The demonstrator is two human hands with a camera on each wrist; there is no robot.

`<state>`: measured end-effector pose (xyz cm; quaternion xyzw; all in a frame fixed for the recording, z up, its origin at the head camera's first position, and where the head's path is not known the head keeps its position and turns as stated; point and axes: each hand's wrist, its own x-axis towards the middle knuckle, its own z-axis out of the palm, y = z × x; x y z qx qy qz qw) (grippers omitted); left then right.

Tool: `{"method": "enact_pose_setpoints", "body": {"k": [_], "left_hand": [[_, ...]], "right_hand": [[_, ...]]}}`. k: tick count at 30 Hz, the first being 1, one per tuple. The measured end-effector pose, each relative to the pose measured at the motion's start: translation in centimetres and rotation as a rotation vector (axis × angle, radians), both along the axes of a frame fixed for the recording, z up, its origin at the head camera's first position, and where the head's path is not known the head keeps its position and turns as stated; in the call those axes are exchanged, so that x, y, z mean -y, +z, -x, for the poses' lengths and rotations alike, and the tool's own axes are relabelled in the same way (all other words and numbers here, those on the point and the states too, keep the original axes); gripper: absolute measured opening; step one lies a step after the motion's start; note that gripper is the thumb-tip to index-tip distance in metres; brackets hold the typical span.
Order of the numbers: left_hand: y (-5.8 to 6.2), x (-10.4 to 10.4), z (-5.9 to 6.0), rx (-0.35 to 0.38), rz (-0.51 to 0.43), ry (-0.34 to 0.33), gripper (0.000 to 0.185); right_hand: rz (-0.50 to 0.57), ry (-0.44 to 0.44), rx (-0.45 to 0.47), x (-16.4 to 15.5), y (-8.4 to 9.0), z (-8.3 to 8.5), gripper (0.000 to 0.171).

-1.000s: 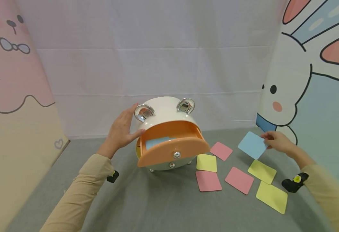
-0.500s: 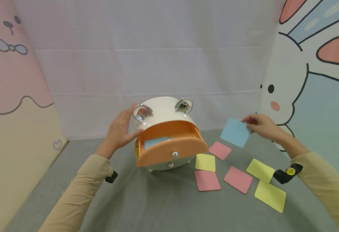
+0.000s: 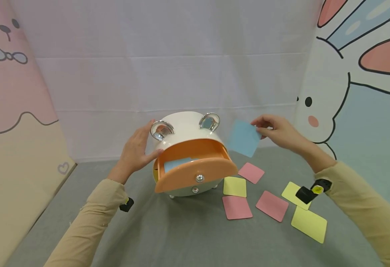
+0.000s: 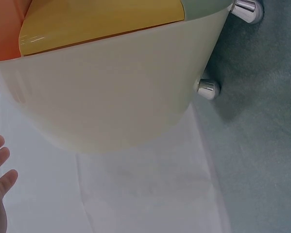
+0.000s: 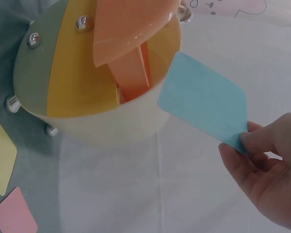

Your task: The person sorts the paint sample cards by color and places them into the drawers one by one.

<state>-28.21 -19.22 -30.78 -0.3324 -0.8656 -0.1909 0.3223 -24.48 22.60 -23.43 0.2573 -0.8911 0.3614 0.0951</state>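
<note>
Here we held a blue card (image 3: 244, 138) in the air, pinched by its far corner between thumb and fingers of our right hand (image 3: 276, 130), just to the right of the open orange drawer (image 3: 195, 163) and a little above its level. The drawer lay to the left of that hand and nearer our body, pulled out of the white round cabinet (image 3: 189, 131), with another blue card (image 3: 178, 163) already lying inside it. The held card hung tilted, its free corner pointing down and left toward the drawer mouth, so the right hand was plainly the nearer one to the gap. Our left hand (image 3: 135, 150) lay flat with fingers straight against the cabinet's left flank, gripping nothing. Below the right wrist, pink cards (image 3: 271, 205) and yellow cards (image 3: 309, 223) lay scattered flat on the grey cloth (image 3: 181, 237), well apart from both hands; none was touched. We judged the card had only to travel leftward and down to clear the drawer front
</note>
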Motion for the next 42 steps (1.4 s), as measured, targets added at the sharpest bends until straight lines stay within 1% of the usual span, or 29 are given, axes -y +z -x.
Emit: {"method": "enact_pose_setpoints", "body": {"k": [5,9,14,22,29,35,42], "left_hand": [[0.0,0.1,-0.1,-0.006,-0.003,0.000,0.088],[0.0,0.1,-0.1,-0.010,-0.001,-0.007,0.088],[-0.1,0.0,0.0,-0.013,0.000,-0.012,0.088],[0.0,0.0,0.0,-0.009,0.004,-0.004,0.089],[0.1,-0.1,-0.1,-0.003,0.004,-0.001,0.089],[0.1,-0.1,-0.2,-0.006,-0.002,-0.005,0.089],[0.1,-0.1,-0.1,0.005,-0.009,-0.005,0.089]], "right_hand": [[-0.006,0.039,-0.037,2.4,0.9,0.1,0.021],[-0.004,0.073,-0.033,4.0,1.3,0.2,0.020],[0.006,0.123,-0.013,5.6,1.2,0.5,0.019],[0.018,0.187,0.008,7.2,0.0,0.8,0.019],[0.026,0.241,0.034,7.7,-1.4,1.2,0.019],[0.011,0.289,0.052,8.0,-2.2,1.2,0.019],[-0.007,0.308,0.054,8.2,-2.8,1.3,0.019]]}}
